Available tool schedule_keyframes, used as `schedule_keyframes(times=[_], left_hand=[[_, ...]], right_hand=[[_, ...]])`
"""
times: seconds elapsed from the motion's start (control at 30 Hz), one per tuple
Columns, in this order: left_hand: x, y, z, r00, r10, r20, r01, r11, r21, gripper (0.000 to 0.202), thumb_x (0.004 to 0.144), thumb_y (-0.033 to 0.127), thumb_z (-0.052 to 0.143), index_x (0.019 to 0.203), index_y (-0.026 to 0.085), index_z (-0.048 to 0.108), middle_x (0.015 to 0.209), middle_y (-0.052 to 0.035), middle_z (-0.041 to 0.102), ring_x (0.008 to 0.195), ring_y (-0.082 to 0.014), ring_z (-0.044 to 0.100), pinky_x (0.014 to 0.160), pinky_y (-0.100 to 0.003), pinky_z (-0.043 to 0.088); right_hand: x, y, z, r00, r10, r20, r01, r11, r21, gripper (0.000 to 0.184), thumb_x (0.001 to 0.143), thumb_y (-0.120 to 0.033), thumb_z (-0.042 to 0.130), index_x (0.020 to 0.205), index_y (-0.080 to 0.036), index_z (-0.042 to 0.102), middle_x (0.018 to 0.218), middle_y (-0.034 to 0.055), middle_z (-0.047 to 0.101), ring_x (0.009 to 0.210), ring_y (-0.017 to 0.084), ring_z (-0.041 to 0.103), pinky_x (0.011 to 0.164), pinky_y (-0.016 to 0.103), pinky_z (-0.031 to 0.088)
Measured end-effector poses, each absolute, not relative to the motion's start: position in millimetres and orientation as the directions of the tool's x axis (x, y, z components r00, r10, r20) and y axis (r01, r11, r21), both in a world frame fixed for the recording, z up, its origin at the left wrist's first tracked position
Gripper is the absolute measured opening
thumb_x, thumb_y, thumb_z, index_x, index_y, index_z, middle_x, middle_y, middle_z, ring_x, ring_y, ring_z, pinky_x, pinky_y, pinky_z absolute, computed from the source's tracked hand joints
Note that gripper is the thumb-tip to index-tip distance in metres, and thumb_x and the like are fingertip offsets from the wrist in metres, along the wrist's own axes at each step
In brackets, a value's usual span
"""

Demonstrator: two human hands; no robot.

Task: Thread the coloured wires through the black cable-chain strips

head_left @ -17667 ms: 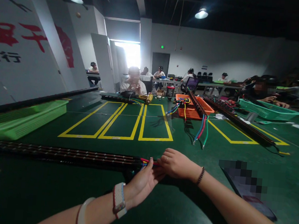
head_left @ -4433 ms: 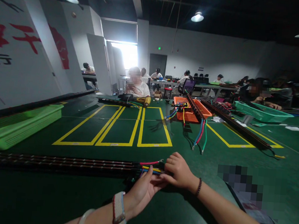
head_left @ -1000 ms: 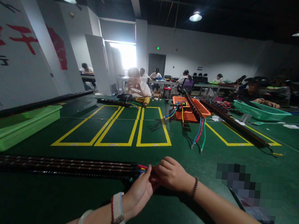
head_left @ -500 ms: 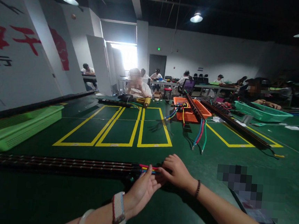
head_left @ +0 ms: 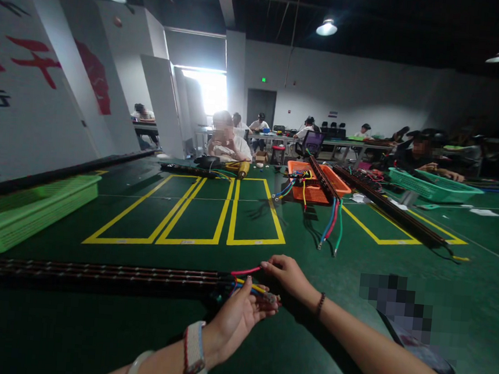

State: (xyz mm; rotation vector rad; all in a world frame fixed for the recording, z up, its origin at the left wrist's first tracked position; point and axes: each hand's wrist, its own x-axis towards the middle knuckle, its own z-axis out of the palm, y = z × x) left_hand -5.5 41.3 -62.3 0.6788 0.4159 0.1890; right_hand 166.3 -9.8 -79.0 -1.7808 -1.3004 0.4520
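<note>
A long black bar with rows of reddish-brown strips (head_left: pixel 93 272) lies along the near left of the table. Coloured wires come out of its right end. My right hand (head_left: pixel 290 278) pinches the tip of the red wire (head_left: pixel 245 271) and draws it slightly above the others. Under them, my left hand (head_left: pixel 235 325) is turned palm up, its thumb over the yellow wire (head_left: pixel 258 288) and a blue one lying across the fingers. Metal lugs seem to show at the wire ends near its fingertips, though they are blurred.
A light-green basket (head_left: pixel 55 211) stands at left. An orange basket (head_left: pixel 317 190) with wired parts sits at the back centre, beside another long dark bar (head_left: pixel 396 208). A yellow power tool (head_left: pixel 243 169) lies farther back. A dark pixelated device (head_left: pixel 420 336) is at right. People sit beyond.
My right hand has moved slightly up and left, separating the red wire from the bundle. The yellow and blue wires now show across my left hand, whose fingers have loosened a little.
</note>
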Motion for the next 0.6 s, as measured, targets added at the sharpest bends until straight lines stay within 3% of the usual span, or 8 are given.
schedule_keyframes(times=[0.17, 0.3, 0.43, 0.6], left_hand=[[-5.3, 41.6, -60.4, 0.900, 0.298, -0.320, -0.035, 0.778, 0.627, 0.048, 0.088, 0.048, 0.041, 0.090, 0.004, 0.061, 0.097, -0.0197, 0.064, 0.090, -0.0226, 0.061, 0.093, -0.039, 0.041], [-5.4, 42.5, -59.1, 0.904, 0.300, -0.306, -0.048, 0.779, 0.625, 0.047, 0.088, 0.047, 0.041, 0.091, 0.004, 0.061, 0.099, -0.0202, 0.063, 0.094, -0.0240, 0.060, 0.095, -0.041, 0.039], [-6.0, 41.3, -56.2, 0.899, 0.318, -0.302, -0.058, 0.769, 0.637, 0.043, 0.087, 0.046, 0.044, 0.091, 0.007, 0.062, 0.094, -0.0170, 0.064, 0.091, -0.0225, 0.060, 0.094, -0.041, 0.039], [-7.2, 38.9, -48.6, 0.907, 0.302, -0.292, -0.049, 0.766, 0.641, 0.041, 0.088, 0.045, 0.045, 0.080, 0.007, 0.061, 0.092, -0.0162, 0.065, 0.094, -0.0224, 0.059, 0.097, -0.039, 0.038]], right_hand=[[166.9, -11.4, -81.9, 0.413, 0.879, 0.239, 0.679, -0.122, -0.724, 0.044, 0.084, -0.052, 0.053, 0.060, -0.015, 0.054, 0.057, -0.0012, 0.052, 0.055, 0.011, 0.046, 0.051, 0.023, 0.029], [162.1, -21.3, -75.6, 0.380, 0.862, 0.335, 0.814, -0.139, -0.565, 0.053, 0.087, -0.055, 0.047, 0.052, -0.015, 0.045, 0.051, -0.0021, 0.045, 0.052, 0.010, 0.039, 0.055, 0.026, 0.026], [155.1, -33.7, -64.5, 0.082, 0.874, 0.478, 0.924, 0.114, -0.366, 0.052, 0.092, -0.053, 0.038, 0.056, -0.015, 0.047, 0.056, 0.0001, 0.048, 0.060, 0.012, 0.042, 0.065, 0.030, 0.027], [150.5, -41.0, -57.8, -0.081, 0.852, 0.518, 0.900, 0.285, -0.330, 0.044, 0.089, -0.050, 0.042, 0.063, -0.016, 0.049, 0.062, 0.0005, 0.049, 0.064, 0.013, 0.044, 0.068, 0.031, 0.028]])
